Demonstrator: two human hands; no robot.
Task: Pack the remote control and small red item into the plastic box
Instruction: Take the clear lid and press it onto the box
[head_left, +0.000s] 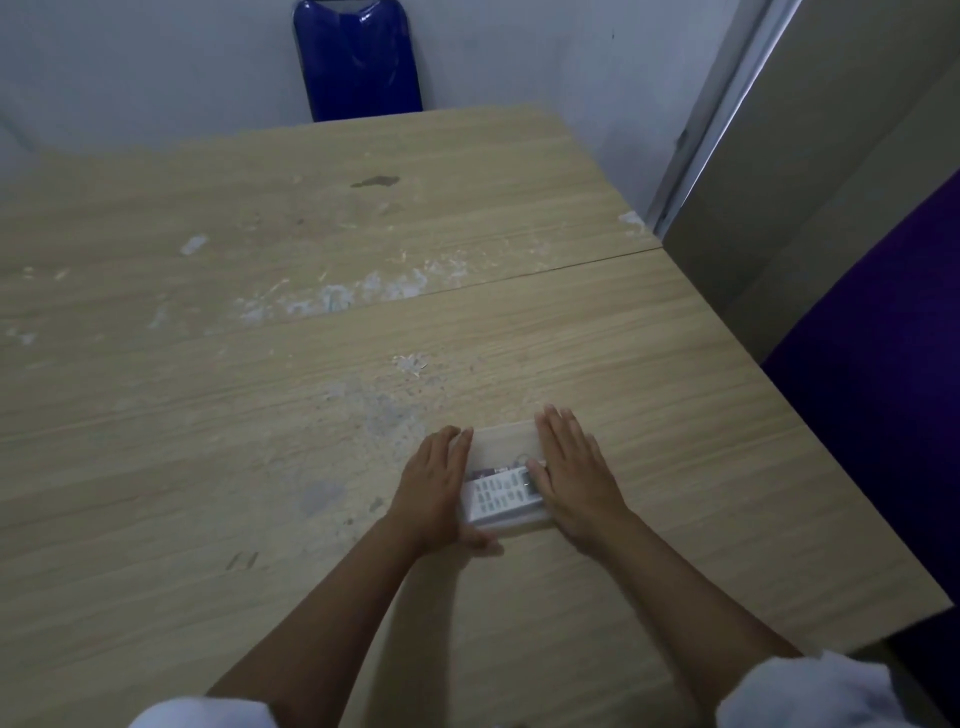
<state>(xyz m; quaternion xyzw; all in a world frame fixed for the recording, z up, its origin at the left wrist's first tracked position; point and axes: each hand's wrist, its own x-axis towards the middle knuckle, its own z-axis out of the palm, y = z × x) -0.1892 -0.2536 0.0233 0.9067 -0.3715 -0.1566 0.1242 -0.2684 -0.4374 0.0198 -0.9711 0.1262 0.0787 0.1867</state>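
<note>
One wooden table (260, 415), scuffed with pale patches, a seam running across it. One blue chair back (357, 57) beyond its far edge; one purple seat (883, 389) at your right. Two white sleeves (800, 691) at the bottom edge. Two hands: your left hand (434, 483) lies flat, fingers extended, against the left side of the box; your right hand (574, 475) lies flat, fingers extended, over its right side. One clear plastic box (504, 478) between them, near the table's right half. One white remote control (501, 496) inside it. Red item: you cannot make it out.
</note>
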